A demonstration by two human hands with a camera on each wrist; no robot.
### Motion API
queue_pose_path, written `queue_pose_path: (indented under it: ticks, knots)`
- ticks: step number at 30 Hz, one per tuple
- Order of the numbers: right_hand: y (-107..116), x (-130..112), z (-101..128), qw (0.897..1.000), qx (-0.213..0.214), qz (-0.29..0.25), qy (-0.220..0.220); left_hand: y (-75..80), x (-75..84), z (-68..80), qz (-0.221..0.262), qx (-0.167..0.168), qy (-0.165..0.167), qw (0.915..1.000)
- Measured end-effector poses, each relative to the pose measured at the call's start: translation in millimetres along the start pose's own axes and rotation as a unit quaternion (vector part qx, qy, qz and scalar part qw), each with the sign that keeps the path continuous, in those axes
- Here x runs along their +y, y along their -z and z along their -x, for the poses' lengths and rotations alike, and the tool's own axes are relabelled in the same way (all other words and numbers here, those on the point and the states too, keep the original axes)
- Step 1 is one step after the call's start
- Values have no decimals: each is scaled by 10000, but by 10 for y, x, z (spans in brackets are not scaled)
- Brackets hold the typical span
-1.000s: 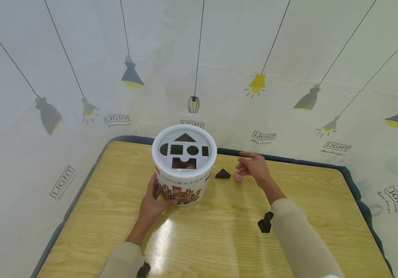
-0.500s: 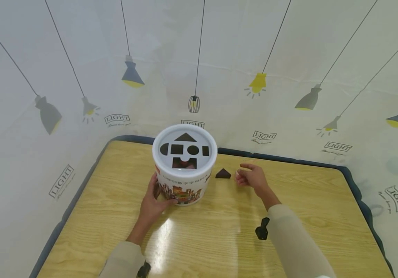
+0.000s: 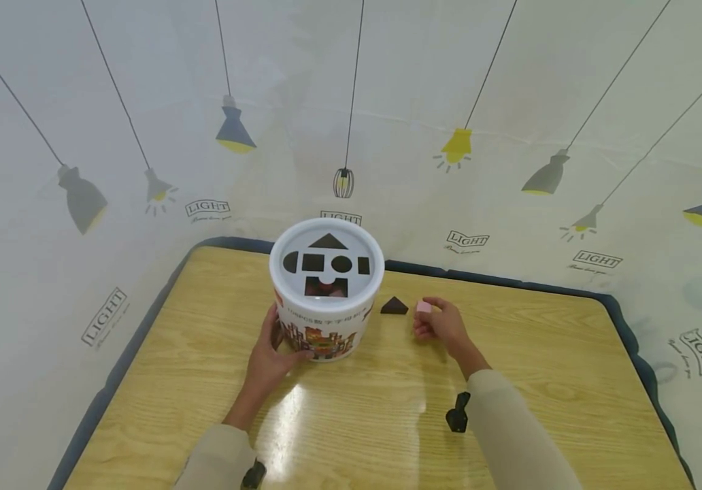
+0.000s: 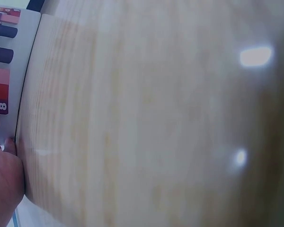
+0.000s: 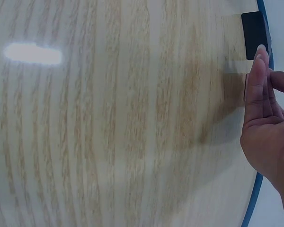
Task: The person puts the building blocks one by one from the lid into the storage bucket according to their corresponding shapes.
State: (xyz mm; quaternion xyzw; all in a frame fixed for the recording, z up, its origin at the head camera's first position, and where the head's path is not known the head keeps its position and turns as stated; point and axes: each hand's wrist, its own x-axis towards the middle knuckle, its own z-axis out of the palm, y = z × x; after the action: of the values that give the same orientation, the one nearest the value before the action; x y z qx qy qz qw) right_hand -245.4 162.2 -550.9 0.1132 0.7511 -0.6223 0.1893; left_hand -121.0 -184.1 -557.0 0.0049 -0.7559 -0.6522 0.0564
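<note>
The left hand (image 3: 270, 357) holds the near-left side of the shape-sorter bucket (image 3: 325, 320), fingers curled loosely against its printed wall and the thumb lying along the base. In the left wrist view only the edge of this hand (image 4: 4, 184) shows, pressed against the bucket's coloured print (image 4: 4, 66).

The right hand (image 3: 441, 324) sits on the table to the right of the bucket, its fingers bent and pinching a small pink block (image 3: 423, 307) at the fingertips. In the right wrist view the right hand's fingers (image 5: 260, 90) lie close together and nearly straight, and the pink block is hidden behind them.

Just left of the pink block, between it and the bucket, a dark triangular block (image 3: 394, 306) lies flat on the table; in the right wrist view it shows as a dark shape (image 5: 253, 34) beyond the fingertips.

The bucket stands upright near the far middle of the wooden table (image 3: 357, 422). Its white lid (image 3: 326, 264) has cut-outs: a triangle, a half-circle, a square, a circle, a small rectangle and an arch-notched opening. A reddish piece shows through the lowest opening.

A dark blue rim (image 3: 510, 279) edges the table, and a pale backdrop printed with hanging lamps (image 3: 456, 146) surrounds it.
</note>
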Motion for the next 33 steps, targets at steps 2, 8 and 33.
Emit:
queue_pose_path:
  ticks: [2, 8, 33]
  knots:
    - [-5, 23, -4, 10000, 12, -42, -4, -1, -8, -4, 5, -12, -8, 10000]
    - [-11, 61, 2, 10000, 16, -65, -49, -1, -10, 3, -31, -34, 42, 10000]
    - [-25, -364, 170, 9987, -261, 221, 387, 7, 14, 3, -150, -20, 84, 9998]
